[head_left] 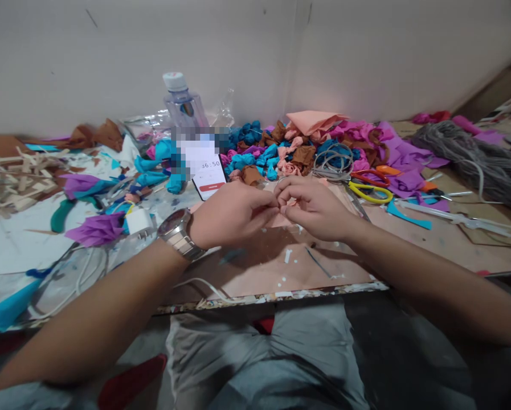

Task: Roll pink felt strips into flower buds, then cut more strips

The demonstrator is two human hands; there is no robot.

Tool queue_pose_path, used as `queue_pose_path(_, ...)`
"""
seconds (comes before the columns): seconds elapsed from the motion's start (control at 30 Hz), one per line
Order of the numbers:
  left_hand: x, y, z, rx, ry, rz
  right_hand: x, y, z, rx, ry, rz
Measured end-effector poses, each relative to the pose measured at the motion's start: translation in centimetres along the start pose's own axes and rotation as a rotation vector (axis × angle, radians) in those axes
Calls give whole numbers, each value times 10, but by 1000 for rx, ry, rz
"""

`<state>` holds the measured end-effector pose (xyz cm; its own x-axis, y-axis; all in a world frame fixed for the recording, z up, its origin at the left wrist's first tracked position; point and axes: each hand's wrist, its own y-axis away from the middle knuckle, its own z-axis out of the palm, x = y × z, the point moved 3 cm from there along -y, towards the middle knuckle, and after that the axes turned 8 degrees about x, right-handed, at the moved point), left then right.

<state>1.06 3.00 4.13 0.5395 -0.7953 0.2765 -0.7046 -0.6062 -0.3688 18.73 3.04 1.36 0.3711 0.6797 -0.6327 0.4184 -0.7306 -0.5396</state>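
My left hand (238, 210), with a metal watch (176, 230) on the wrist, is closed in a pinch above the table. Its fingertips meet those of my right hand (313, 208), whose fingers are curled and also pinching. A small piece of peach crepe paper (276, 220) shows at and just below the joined fingers; most of it is hidden. Behind my hands lies a pile of twisted crepe paper pieces (272, 156) in blue, brown, pink and peach. A coil of thin wire (334, 159) rests on the pile.
A phone (206, 168) leans before a plastic bottle (184, 108). Yellow-handled scissors (370, 193) and a glue stick (452, 216) lie right, near a grey yarn bundle (477, 154). Left are wooden sticks (20, 176), a white charger (139, 221) and purple paper (97, 229).
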Motion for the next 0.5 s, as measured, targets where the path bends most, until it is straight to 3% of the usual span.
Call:
queue_pose_path(0.3,4,0,5,6,-157,120,3,1,1,-36,-50,56)
queue_pose_path(0.5,-1,0,3,39,-146,64,5,0,-2,37,-180,97)
